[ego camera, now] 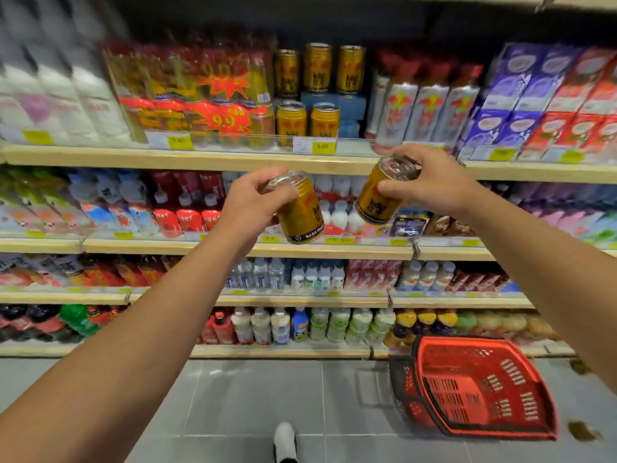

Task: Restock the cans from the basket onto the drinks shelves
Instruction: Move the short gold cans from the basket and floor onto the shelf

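Note:
My left hand (248, 203) grips a gold energy-drink can (302, 212) by its top, tilted, in front of the second shelf. In my right hand (430, 182) is a second gold can (377, 197), also held near the rim and tilted. Both are raised just below the upper shelf (233, 158), where several matching gold cans (309, 120) stand in two tiers behind a price tag. The red basket (474, 385) lies tipped on the floor at the lower right; I see no cans inside it.
Shrink-wrapped can packs (200, 95) stand left of the gold cans, tall silver cans (424, 108) to their right, cartons (547, 101) further right. Lower shelves hold rows of bottles. A shoe (284, 441) shows on the grey tiled floor.

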Demonstrator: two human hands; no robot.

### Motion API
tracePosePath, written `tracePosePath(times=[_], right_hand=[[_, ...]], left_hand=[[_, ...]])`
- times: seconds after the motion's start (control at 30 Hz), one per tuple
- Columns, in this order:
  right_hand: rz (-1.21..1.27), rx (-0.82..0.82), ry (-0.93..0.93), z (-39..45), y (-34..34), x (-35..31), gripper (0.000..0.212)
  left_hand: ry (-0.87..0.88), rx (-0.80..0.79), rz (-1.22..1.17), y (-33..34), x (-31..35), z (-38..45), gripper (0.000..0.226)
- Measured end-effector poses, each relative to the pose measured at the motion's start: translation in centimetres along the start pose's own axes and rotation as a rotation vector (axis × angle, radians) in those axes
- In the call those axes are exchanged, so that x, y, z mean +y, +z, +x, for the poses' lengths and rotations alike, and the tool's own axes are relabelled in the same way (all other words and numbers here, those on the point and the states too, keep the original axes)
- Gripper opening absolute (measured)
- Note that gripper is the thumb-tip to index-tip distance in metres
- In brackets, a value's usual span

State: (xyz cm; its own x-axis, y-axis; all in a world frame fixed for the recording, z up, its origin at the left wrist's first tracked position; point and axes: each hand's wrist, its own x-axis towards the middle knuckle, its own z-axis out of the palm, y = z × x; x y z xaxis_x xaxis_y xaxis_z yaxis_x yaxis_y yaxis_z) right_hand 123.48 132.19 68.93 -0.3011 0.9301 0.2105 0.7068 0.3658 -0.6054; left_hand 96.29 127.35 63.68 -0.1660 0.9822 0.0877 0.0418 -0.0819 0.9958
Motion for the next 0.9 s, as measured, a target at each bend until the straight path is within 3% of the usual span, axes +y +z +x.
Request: tracePosePath(times=[0.47,0.6,0.9], right_hand=[[-0.297,0.177,-0.044,14.0,-3.4,-2.6,0.070],[-0.414,0.116,-0.118,17.2,-3.9,-3.0,0.065],[-0.537,-0.067,-0.105,22.8,-2.9,-0.2,0.075]], left_hand=[[0.117,-0.078,-0.014,-1.3,3.1,14.4,0.039],[0.165,-0.113,0.003,-1.3,4.2,16.6,0.030],[0.192,-0.100,0.004,-0.8,4.7,19.2,0.040]])
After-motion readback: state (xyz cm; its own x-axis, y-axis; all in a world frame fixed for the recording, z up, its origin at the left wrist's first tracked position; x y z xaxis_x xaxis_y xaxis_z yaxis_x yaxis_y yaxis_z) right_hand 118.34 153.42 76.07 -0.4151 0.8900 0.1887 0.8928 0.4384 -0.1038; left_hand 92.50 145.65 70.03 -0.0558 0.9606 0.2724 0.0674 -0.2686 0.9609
